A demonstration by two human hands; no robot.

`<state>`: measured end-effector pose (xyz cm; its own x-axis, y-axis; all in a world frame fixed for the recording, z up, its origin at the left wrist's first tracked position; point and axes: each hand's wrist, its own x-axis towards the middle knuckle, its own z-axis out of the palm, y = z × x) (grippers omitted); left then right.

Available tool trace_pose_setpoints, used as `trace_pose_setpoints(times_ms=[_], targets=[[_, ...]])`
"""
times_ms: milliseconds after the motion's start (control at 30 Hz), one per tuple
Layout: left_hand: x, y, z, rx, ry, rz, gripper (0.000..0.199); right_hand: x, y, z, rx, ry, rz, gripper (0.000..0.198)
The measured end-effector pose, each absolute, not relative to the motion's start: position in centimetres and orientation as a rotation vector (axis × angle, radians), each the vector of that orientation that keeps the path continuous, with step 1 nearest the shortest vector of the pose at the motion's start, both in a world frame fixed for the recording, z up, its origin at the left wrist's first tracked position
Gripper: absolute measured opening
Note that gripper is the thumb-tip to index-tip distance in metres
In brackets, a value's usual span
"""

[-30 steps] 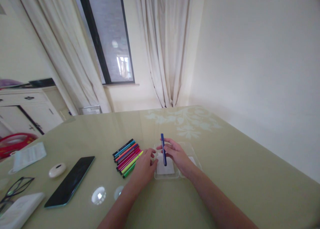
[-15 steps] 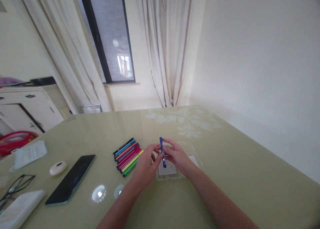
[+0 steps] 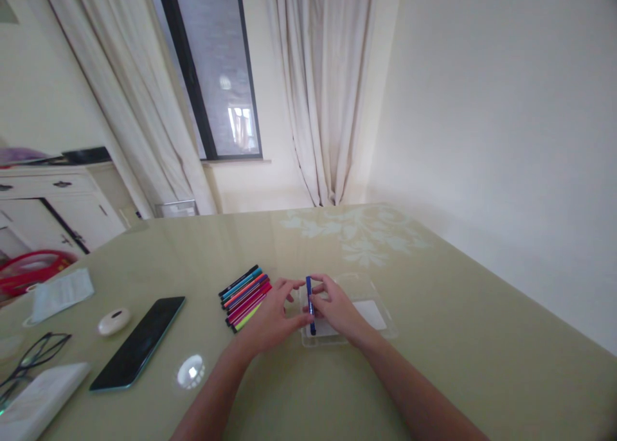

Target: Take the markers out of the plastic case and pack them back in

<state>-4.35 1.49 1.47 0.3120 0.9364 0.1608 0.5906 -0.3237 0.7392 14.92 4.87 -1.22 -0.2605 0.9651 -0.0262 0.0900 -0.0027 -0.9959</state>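
Observation:
A blue marker [image 3: 309, 293] stands nearly lengthwise over the left part of a clear plastic case [image 3: 325, 342]. My right hand [image 3: 340, 309] pinches it from the right side, thumb and fingers closed around its middle. To the left of it, my left hand [image 3: 270, 319] has its thumb and fingers spread apart. The left thumb tip is at the marker's lower part and the index fingertip near its upper end; whether they touch it I cannot tell. White paper [image 3: 371, 315] shows in the case. A row of coloured markers [image 3: 245, 296] lies beside my left hand, which partly covers it.
On the left of the table lie a black tablet-like device [image 3: 139, 344], a small white round case [image 3: 114, 322], a face mask [image 3: 62, 293], glasses [image 3: 43, 351] and a white box [image 3: 45, 399]. A wall [image 3: 506, 171] borders the table's right side.
The blue marker has come down and slightly left, lower over the case. My left fingers have spread away from it, while my right hand keeps hold. The left hand now covers the green marker.

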Motion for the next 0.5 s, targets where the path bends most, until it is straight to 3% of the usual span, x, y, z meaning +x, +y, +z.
trace_pose_setpoints(times_ms=[67, 133, 367, 500], targets=[[-4.5, 1.1, 1.5, 2.064, 1.3, 0.713, 0.089, 14.8, 4.7, -1.2, -1.147, -1.51, 1.352, 0.046], [-4.3, 0.7, 1.5, 2.094, 1.264, 0.677, 0.099, 14.7, 4.5, -1.0, -1.154, -1.559, 1.318, 0.045], [-3.4, 0.6, 2.1, 2.109, 1.227, 0.66, 0.084, 14.3, 3.8, -0.8, -1.252, -1.835, 0.822, 0.03], [-3.3, 0.7, 2.1, 2.126, 1.234, 0.635, 0.082, 14.2, 3.6, -0.7, -1.279, -1.919, 0.705, 0.023]])
